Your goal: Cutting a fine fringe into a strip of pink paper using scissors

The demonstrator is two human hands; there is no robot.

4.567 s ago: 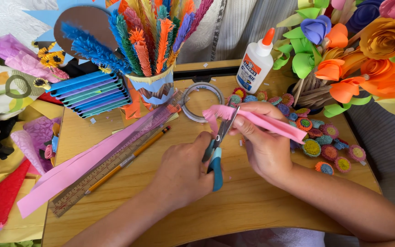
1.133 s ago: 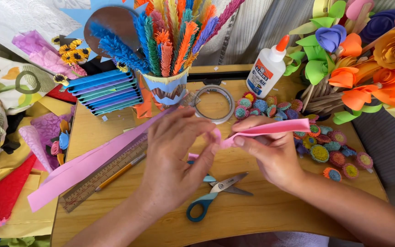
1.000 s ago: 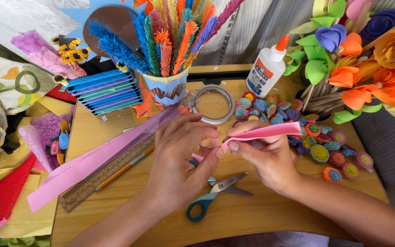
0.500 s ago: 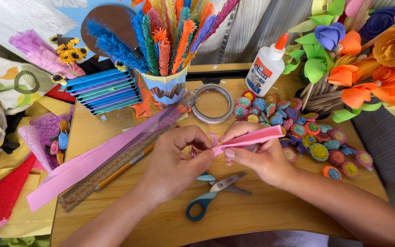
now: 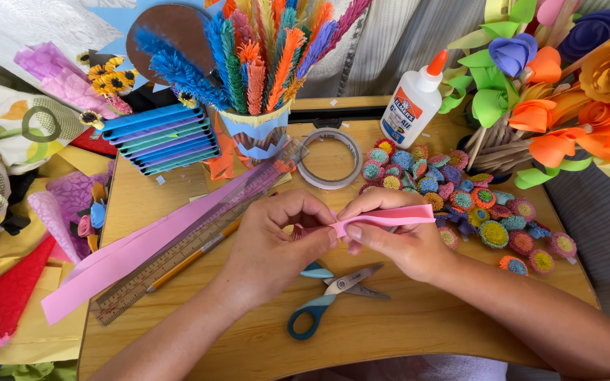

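The scissors [image 5: 333,293], in hand seconds earlier, lay on the wooden desk [image 5: 418,331] below both wrists, beside the ruler [image 5: 199,240] and the long pink sheet [image 5: 128,257]: cutting had given way to finger work. The left hand [image 5: 277,243] pinched the near end of the pink paper strip [image 5: 383,217], thumb and forefinger tight. The right hand [image 5: 397,236] clamped it too. Folded flat, the strip ran rightward over the small paper rosettes [image 5: 460,204].
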